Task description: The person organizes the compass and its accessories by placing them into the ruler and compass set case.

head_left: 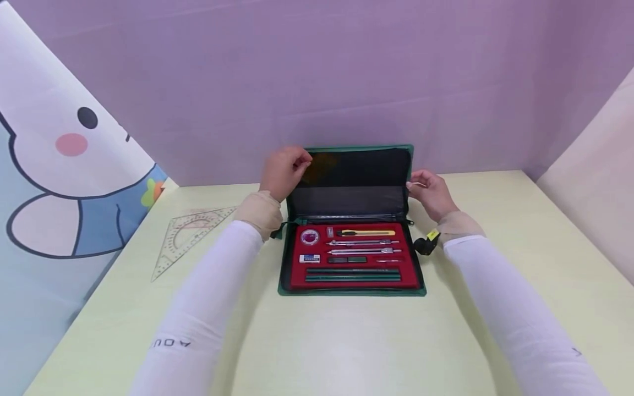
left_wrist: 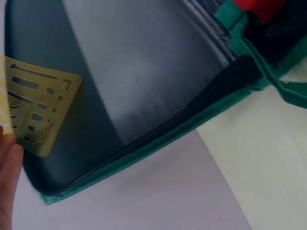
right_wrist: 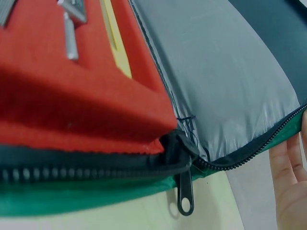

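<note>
A green zip case (head_left: 351,292) lies unfolded on the table, its dark lid (head_left: 371,168) raised against the backdrop. My left hand (head_left: 284,171) pinches a see-through amber drawing template (left_wrist: 45,108) with cut-out shapes, in front of the lid's upper left part. Below the template is the lid's grey pocket (left_wrist: 129,72). At the lid's right edge my right hand (head_left: 431,195) holds the border between thumb and fingers (right_wrist: 283,165). The red tray (head_left: 408,264) holds compasses (head_left: 364,251), a yellow cutter (head_left: 369,233), an eraser (head_left: 309,258) and green pencils (head_left: 353,275).
On the table's left lies a clear set square (head_left: 170,250) with a protractor arc. A zip pull (right_wrist: 185,194) hangs at the case's right hinge corner. A small black object with a yellow label (head_left: 427,243) is by the right wrist. Purple cloth (head_left: 346,71) rises behind the table.
</note>
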`<control>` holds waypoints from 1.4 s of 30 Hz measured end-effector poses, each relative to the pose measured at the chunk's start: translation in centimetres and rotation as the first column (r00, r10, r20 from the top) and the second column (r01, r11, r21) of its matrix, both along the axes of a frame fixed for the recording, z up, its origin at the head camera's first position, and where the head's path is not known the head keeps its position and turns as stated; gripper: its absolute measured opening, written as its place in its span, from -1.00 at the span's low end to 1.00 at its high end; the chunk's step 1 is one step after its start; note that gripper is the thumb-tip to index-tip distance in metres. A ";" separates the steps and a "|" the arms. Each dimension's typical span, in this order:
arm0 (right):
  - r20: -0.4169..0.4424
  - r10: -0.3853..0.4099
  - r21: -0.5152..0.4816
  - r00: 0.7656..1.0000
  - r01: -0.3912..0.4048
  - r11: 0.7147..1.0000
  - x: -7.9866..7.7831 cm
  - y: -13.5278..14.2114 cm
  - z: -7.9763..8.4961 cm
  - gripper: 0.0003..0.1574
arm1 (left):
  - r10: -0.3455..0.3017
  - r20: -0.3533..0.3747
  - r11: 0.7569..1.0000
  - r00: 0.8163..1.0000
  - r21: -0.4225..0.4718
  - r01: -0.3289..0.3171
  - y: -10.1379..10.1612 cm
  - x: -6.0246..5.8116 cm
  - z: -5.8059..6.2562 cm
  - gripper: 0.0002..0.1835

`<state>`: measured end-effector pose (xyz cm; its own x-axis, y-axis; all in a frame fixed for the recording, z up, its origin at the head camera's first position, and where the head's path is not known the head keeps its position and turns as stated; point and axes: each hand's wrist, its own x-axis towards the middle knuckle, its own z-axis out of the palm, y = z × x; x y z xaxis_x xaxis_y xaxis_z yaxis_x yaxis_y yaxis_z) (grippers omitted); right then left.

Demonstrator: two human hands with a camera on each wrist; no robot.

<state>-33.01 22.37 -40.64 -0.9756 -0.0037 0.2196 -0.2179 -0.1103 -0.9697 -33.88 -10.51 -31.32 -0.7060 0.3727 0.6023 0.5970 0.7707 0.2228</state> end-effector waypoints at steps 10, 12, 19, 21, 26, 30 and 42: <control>-0.009 -0.008 0.094 1.000 0.009 0.996 0.1 0.4 0.1 -0.81 | 0.063 0.148 0.984 0.987 -0.177 -0.036 1.3 -0.2 -1.6 -0.84; -0.012 -0.006 0.109 1.000 0.007 0.994 0.1 0.4 0.1 -0.81 | 0.090 0.177 0.967 0.980 -0.251 -0.043 1.6 -0.2 -2.0 -0.81; -0.012 -0.009 0.155 1.000 0.011 0.988 0.1 0.3 0.1 -0.87 | 0.126 0.186 0.903 0.974 -0.427 -0.035 2.3 0.3 -3.2 -0.77; -0.021 -0.014 0.167 1.000 0.017 0.986 0.0 0.3 0.1 -0.86 | 0.120 0.183 0.894 0.976 -0.447 -0.026 2.3 0.3 -3.3 -0.77; -0.033 -0.011 0.138 0.999 0.015 0.990 -0.1 0.3 0.0 -0.83 | 0.093 0.194 0.889 0.977 -0.458 0.007 2.2 0.3 -3.4 -0.78; -0.053 -0.011 0.146 0.999 0.018 0.989 -0.3 0.3 -0.1 -0.80 | 0.064 0.182 0.899 0.981 -0.438 0.022 1.9 0.4 -3.5 -0.80; -0.119 -0.022 0.114 0.993 0.035 0.993 0.2 1.2 -0.3 -0.74 | -0.086 0.162 0.970 0.983 -0.211 0.119 -4.2 0.7 -2.9 -0.81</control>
<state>-32.80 23.53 -40.95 -0.9430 -0.0084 0.3327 -0.3327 0.0092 -0.9430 -33.14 -14.71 -34.25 -0.7335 0.5583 0.3876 0.6476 0.7472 0.1493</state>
